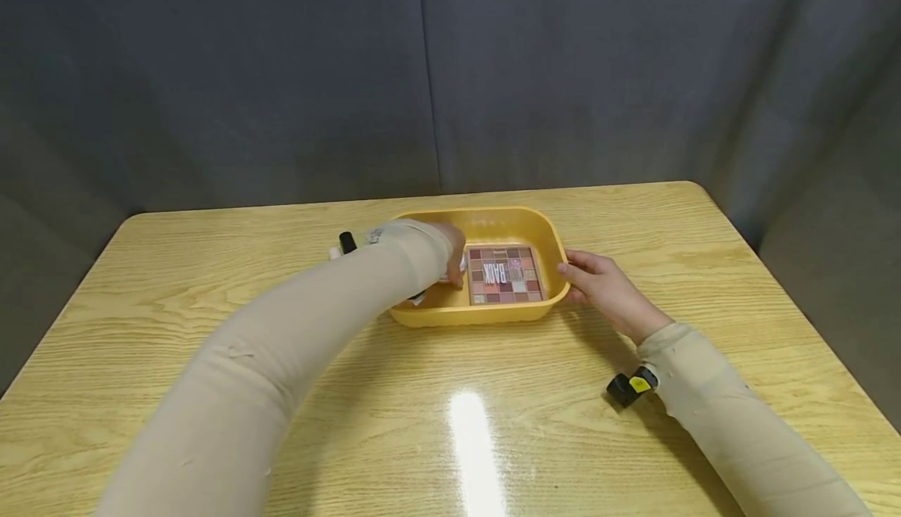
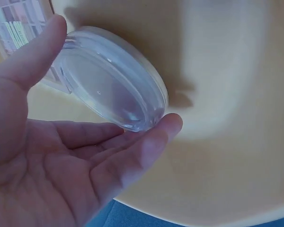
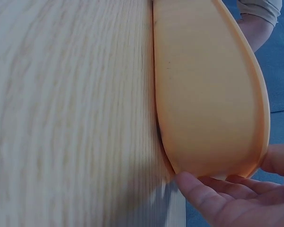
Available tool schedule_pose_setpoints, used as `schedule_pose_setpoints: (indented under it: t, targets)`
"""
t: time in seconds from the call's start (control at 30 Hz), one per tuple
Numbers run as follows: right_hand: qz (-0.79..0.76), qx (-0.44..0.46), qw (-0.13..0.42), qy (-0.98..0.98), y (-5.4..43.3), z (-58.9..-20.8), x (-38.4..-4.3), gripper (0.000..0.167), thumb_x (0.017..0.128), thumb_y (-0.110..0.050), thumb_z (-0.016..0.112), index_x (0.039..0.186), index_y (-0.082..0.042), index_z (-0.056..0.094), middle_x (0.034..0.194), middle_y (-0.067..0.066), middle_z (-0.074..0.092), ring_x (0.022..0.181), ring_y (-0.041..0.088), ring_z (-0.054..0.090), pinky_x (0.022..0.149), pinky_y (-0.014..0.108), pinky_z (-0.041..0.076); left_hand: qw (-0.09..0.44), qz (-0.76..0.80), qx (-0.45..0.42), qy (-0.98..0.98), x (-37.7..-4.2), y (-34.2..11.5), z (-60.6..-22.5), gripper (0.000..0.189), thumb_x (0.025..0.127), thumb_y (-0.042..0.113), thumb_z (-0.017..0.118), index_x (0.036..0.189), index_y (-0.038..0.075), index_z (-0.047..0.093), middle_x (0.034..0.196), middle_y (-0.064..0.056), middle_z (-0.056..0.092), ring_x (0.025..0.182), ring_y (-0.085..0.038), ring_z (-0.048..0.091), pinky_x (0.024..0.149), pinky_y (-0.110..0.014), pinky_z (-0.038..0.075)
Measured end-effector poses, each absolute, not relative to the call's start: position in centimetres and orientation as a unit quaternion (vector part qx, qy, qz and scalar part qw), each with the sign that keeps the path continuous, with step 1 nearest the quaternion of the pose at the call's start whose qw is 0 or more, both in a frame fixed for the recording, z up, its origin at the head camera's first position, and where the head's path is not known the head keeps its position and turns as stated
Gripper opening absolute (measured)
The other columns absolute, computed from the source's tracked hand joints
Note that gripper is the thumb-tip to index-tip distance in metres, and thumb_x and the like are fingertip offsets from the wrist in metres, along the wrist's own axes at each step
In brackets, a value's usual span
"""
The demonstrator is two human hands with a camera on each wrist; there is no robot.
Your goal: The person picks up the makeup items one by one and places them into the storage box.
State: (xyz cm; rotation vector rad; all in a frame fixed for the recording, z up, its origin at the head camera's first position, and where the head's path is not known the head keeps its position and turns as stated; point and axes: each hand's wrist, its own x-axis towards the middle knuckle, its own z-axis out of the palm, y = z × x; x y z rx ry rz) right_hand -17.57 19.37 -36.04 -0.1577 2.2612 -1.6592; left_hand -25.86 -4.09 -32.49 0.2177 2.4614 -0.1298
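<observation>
A yellow plastic tub (image 1: 479, 316) stands on the wooden table. My left hand (image 1: 454, 255) reaches down inside it, at its left half. In the left wrist view that hand holds a round, clear-lidded case (image 2: 104, 87), tilted, with the thumb at one edge and the fingertips at the opposite edge. Beside it in the tub lies a flat square palette (image 1: 505, 275) with a checkered cover and the word "BACK". My right hand (image 1: 601, 289) grips the tub's right end, thumb at the rim and fingers against the outer wall, as the right wrist view also shows.
Left of the tub, partly behind the left sleeve, a black cylindrical item (image 1: 347, 242) and a small pale item (image 1: 334, 253) show on the table (image 1: 211, 267). A dark grey curtain (image 1: 281, 71) hangs behind the table's far edge. A black camera (image 1: 626, 388) sits on the right wrist.
</observation>
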Motion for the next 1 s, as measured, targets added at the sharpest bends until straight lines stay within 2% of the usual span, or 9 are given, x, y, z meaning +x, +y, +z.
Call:
schedule_pose_setpoints:
  t: [0.23, 0.37, 0.47, 0.63, 0.77, 1.0]
  targets:
    - [-0.587, -0.061, 0.164, 0.790, 19.5, -36.2, -17.6, 0.052, 0.106, -0.016, 0.040, 0.147, 0.012, 0.026, 0.139, 0.033, 0.041, 0.098, 0.010, 0.057, 0.083, 0.025, 0.052, 0.346, 0.013, 0.085, 0.934, -24.1, -4.8, -29.5, 0.042, 0.090, 0.037, 0.069, 0.124, 0.015, 0.063, 0.128, -0.001, 0.057, 0.104, -0.019, 0.053, 0.090, -0.037, 0.047]
    - [-0.590, -0.060, 0.166, 0.788, 19.7, -36.2, -17.9, 0.052, 0.106, -0.016, 0.040, 0.147, 0.012, 0.025, 0.140, 0.033, 0.040, 0.097, 0.009, 0.057, 0.083, 0.024, 0.051, 0.338, -0.017, 0.122, 0.933, -24.1, -4.8, -28.8, 0.042, 0.094, 0.036, 0.063, 0.128, 0.011, 0.060, 0.134, -0.004, 0.055, 0.116, -0.021, 0.052, 0.098, -0.035, 0.043]
    - [-0.588, -0.057, 0.165, 0.790, 19.8, -36.3, -18.0, 0.051, 0.106, -0.016, 0.040, 0.147, 0.012, 0.026, 0.140, 0.032, 0.040, 0.098, 0.010, 0.057, 0.083, 0.025, 0.051, 0.304, -0.076, 0.173, 0.934, -24.3, -4.8, -28.8, 0.046, 0.097, 0.038, 0.059, 0.131, 0.007, 0.059, 0.138, -0.007, 0.054, 0.122, -0.021, 0.050, 0.103, -0.033, 0.039]
    - [-0.586, -0.054, 0.165, 0.791, 20.1, -36.5, -18.1, 0.052, 0.106, -0.017, 0.040, 0.147, 0.012, 0.026, 0.140, 0.033, 0.040, 0.098, 0.010, 0.057, 0.083, 0.023, 0.051, 0.265, -0.085, 0.191, 0.941, -24.3, -5.1, -28.5, 0.043, 0.096, 0.037, 0.060, 0.126, 0.006, 0.061, 0.134, -0.010, 0.057, 0.118, -0.022, 0.053, 0.100, -0.035, 0.042]
    - [-0.588, -0.057, 0.165, 0.789, 20.3, -36.6, -18.2, 0.053, 0.106, -0.017, 0.041, 0.147, 0.012, 0.025, 0.141, 0.033, 0.039, 0.100, 0.011, 0.057, 0.084, 0.023, 0.051, 0.252, -0.067, 0.191, 0.946, -24.2, -5.6, -28.1, 0.044, 0.096, 0.037, 0.060, 0.126, 0.005, 0.060, 0.131, -0.010, 0.059, 0.116, -0.022, 0.054, 0.098, -0.036, 0.044]
    - [-0.589, -0.055, 0.168, 0.789, 20.5, -36.7, -18.4, 0.054, 0.106, -0.018, 0.041, 0.147, 0.012, 0.024, 0.142, 0.033, 0.038, 0.104, 0.016, 0.057, 0.086, 0.025, 0.051, 0.239, -0.048, 0.197, 0.950, -24.1, -6.4, -27.6, 0.052, 0.097, 0.037, 0.058, 0.136, 0.003, 0.053, 0.138, -0.012, 0.054, 0.127, -0.026, 0.048, 0.104, -0.038, 0.039]
